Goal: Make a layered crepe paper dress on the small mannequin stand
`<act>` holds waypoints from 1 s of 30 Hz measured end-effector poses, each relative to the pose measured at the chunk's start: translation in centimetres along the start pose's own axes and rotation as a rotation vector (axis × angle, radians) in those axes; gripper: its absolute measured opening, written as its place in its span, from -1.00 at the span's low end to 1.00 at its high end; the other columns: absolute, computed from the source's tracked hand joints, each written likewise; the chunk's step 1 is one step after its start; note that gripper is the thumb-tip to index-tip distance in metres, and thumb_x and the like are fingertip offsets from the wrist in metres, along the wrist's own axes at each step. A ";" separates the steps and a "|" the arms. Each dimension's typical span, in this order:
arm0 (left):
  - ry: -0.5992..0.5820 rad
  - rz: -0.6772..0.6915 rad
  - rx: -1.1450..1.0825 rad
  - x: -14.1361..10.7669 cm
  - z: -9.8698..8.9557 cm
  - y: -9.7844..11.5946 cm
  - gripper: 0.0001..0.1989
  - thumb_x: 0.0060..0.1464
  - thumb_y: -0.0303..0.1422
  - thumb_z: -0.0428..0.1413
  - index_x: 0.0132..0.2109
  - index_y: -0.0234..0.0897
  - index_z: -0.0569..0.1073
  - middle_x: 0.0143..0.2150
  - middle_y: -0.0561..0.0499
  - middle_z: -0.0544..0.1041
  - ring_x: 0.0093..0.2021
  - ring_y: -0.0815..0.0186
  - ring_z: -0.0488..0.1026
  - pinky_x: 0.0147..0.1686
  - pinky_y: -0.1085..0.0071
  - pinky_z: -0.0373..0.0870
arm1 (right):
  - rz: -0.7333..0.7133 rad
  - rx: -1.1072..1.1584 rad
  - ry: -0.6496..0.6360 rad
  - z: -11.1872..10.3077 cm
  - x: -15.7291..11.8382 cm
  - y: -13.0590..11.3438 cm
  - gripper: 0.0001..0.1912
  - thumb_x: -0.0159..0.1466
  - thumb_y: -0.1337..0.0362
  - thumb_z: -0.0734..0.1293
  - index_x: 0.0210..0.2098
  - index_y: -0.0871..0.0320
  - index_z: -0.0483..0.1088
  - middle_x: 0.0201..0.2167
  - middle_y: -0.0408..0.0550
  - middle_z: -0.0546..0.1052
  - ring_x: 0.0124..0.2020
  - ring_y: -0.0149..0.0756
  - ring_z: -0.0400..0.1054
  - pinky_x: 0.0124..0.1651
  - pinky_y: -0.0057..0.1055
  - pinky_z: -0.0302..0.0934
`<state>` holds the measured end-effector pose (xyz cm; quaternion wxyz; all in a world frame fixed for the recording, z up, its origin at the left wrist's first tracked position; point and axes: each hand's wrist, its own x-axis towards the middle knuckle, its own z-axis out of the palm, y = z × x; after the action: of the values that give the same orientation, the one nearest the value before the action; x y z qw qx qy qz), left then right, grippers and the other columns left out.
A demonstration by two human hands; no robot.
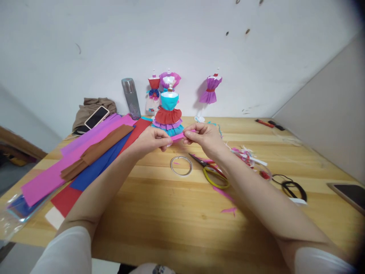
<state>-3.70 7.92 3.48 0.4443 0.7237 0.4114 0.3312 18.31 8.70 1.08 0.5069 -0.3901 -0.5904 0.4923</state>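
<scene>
Between my two hands a narrow pink paper strip (178,137) is stretched above the table. My left hand (155,139) pinches its left end between thumb and fingers. At the other end, my right hand (203,137) pinches it the same way. Just behind the strip stands a small dress form (168,116) in a tiered turquoise, red and purple dress, its lower hem partly hidden by my hands. Below my hands a roll of thin white tape (181,166) lies flat. Scissors (213,173) with yellow and red handles lie partly under my right forearm.
Coloured crepe paper sheets (97,152) are piled at left, near a phone (97,117) and a grey bottle (131,99). More dressed forms, one in purple (211,90), stand by the wall. Scraps (245,156), a black cord (293,188) and another phone (349,196) lie at right.
</scene>
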 end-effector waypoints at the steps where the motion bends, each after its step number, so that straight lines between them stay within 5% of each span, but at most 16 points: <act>1: 0.016 0.015 0.014 0.0 -0.1 0.0 -0.74 0.01 -0.24 0.25 -0.54 -0.28 0.52 -0.56 0.00 0.53 -0.52 0.37 0.40 -0.47 0.45 0.27 | -0.023 -0.023 -0.006 0.0 0.2 0.0 -0.66 0.01 0.01 0.61 -0.46 0.10 0.51 -0.57 -0.12 0.53 -0.49 -0.32 0.42 -0.36 -0.34 0.34; 10: 0.339 0.163 0.262 2.0 -1.5 1.0 -0.86 0.04 -0.33 0.23 -0.43 -0.25 0.62 -0.47 0.00 0.58 -0.40 0.26 0.47 -0.40 0.37 0.36 | -0.308 -0.198 0.086 -0.1 4.3 -0.4 -0.82 0.15 0.18 0.52 -0.48 0.06 0.48 -0.28 -0.01 0.58 -0.22 -0.18 0.45 -0.10 -0.19 0.35; 18: 0.564 0.260 0.384 5.2 -3.0 0.3 -0.87 0.04 -0.44 0.26 -0.47 -0.25 0.60 -0.32 -0.08 0.65 -0.21 0.12 0.56 -0.06 0.17 0.45 | -0.449 -0.283 0.163 0.1 8.9 1.4 -0.69 0.17 0.04 0.54 -0.51 0.07 0.47 -0.21 -0.02 0.66 0.00 0.02 0.53 0.05 -0.03 0.32; 24: 0.533 0.271 0.300 7.0 -3.7 -0.7 -0.83 -0.01 -0.49 0.29 -0.50 -0.26 0.52 -0.26 -0.11 0.65 -0.15 0.14 0.57 0.00 0.20 0.47 | -0.427 -0.282 0.175 -0.2 10.1 2.8 -0.65 0.18 -0.04 0.54 -0.50 0.06 0.49 -0.20 -0.04 0.70 0.03 0.06 0.57 0.06 0.00 0.36; 30: 0.523 0.246 0.268 7.1 -3.3 -0.4 -0.83 -0.04 -0.57 0.28 -0.52 -0.29 0.50 -0.30 -0.12 0.62 -0.16 0.13 0.55 0.00 0.20 0.44 | -0.418 -0.240 0.163 -0.4 10.5 3.3 -0.73 0.22 0.08 0.53 -0.49 0.09 0.51 -0.22 -0.04 0.71 0.00 -0.01 0.59 0.00 -0.10 0.36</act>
<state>-3.47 15.53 5.21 0.1807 0.7102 0.4613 0.5002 16.70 19.51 0.10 0.5936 -0.3553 -0.6698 0.2698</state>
